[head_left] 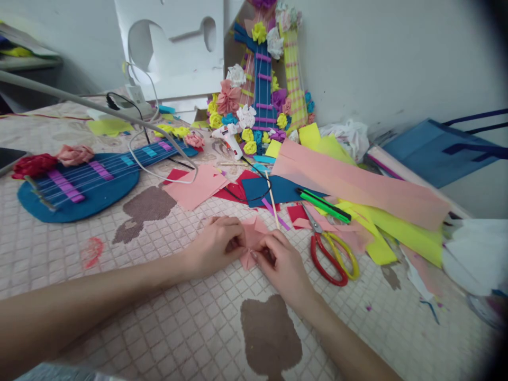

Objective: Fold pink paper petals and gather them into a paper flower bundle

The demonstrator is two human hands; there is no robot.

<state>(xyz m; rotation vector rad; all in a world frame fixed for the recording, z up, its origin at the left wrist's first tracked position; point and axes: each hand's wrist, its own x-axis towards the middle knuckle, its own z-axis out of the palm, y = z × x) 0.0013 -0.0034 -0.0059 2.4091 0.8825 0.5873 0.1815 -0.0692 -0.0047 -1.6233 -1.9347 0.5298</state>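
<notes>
A small piece of pink fabric or crepe paper (254,227), pinched and creased toward its middle, is held between both hands just above the quilted table cover. My left hand (217,244) pinches its left side between thumb and fingers. On the opposite side, my right hand (281,263) grips the piece with its fingertips close to the left ones. Beyond the hands lie flat pink squares (197,186). A thin wooden stick (272,198) points toward the right hand. Scissors (332,254) with red and yellow handles rest right of that hand.
A blue guitar-shaped craft (79,185) with fabric roses lies at left. A white glue gun (229,140) stands behind the squares, its cord looping forward. A green utility knife (325,205) sits by pink (357,182) and yellow strips (408,233). Decorated guitar crafts (262,90) lean at the back.
</notes>
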